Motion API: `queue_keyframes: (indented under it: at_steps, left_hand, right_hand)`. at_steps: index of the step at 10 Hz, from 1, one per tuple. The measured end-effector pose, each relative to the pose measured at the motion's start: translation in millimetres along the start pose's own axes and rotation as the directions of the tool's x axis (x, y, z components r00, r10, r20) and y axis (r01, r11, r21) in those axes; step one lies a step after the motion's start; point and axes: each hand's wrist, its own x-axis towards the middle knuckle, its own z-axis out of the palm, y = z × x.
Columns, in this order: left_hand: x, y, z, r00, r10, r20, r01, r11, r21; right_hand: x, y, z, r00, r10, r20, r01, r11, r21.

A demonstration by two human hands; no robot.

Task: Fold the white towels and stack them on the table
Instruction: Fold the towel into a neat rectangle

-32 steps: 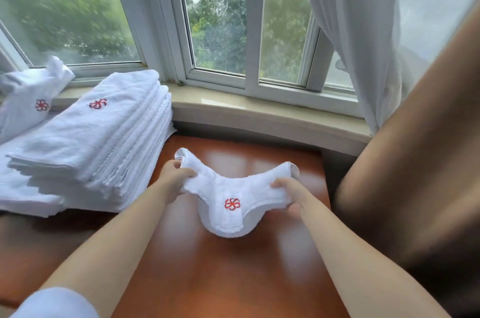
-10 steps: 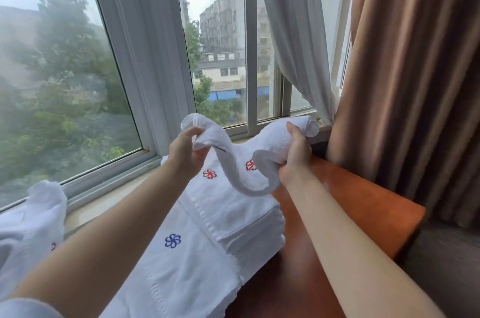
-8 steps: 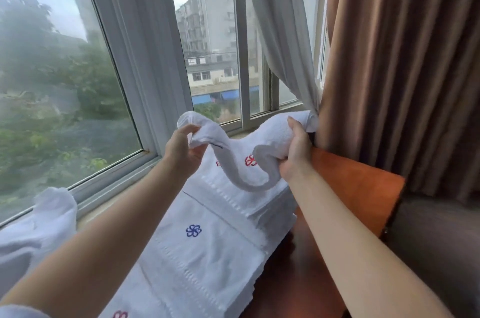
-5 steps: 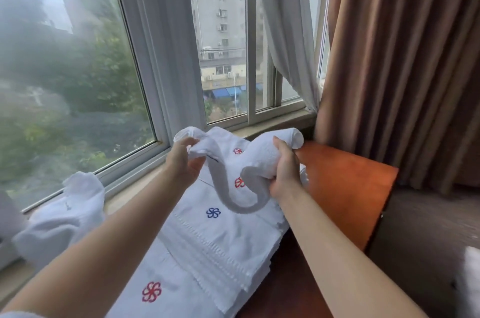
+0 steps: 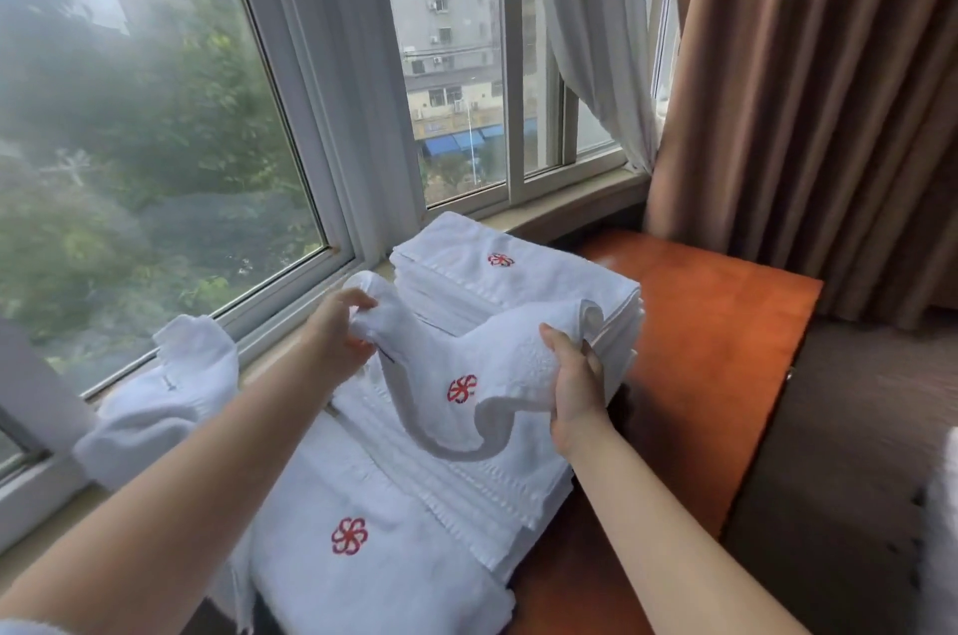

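A small folded white towel (image 5: 456,375) with a red flower mark sags between my hands, just above the stacks. My left hand (image 5: 337,333) pinches its left end; my right hand (image 5: 575,380) grips its right end. Below it lies a stack of folded white towels (image 5: 508,281) on the orange-brown table (image 5: 726,323), with lower, nearer folded towels (image 5: 373,546) at the front, one bearing a red flower.
A crumpled white towel (image 5: 160,396) lies on the window sill to the left. The window frame (image 5: 332,115) and a white sheer curtain (image 5: 591,38) stand behind; a brown curtain (image 5: 808,89) hangs at right. Bare tabletop shows right of the stacks.
Both hands lifted the small towel off the bare tabletop and carried it left over the stacks; in the last half second it has come lower, close above the towels.
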Motion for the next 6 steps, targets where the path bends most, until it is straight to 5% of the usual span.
queue_keyframes:
  at_steps: [1,2,6]
  left_hand:
    - [35.8,-10.4,-8.6,0.999,-0.032,0.031,0.031,0.999,0.027]
    - [61.8,-23.0,-21.0,0.970,-0.111,0.214,0.081,0.987,0.140]
    - [194.1,0.5,-39.1,0.886,-0.205,0.415,0.164,0.977,0.134]
  right_hand:
    - [-5.9,26.8,-8.7,0.995,-0.018,-0.097,0.014,0.999,-0.047]
    - [-8.6,43.8,-5.8,0.973,-0.050,-0.224,0.033,0.996,-0.078]
    - [15.7,71.9,47.8,0.864,-0.184,-0.469,0.155,0.983,-0.100]
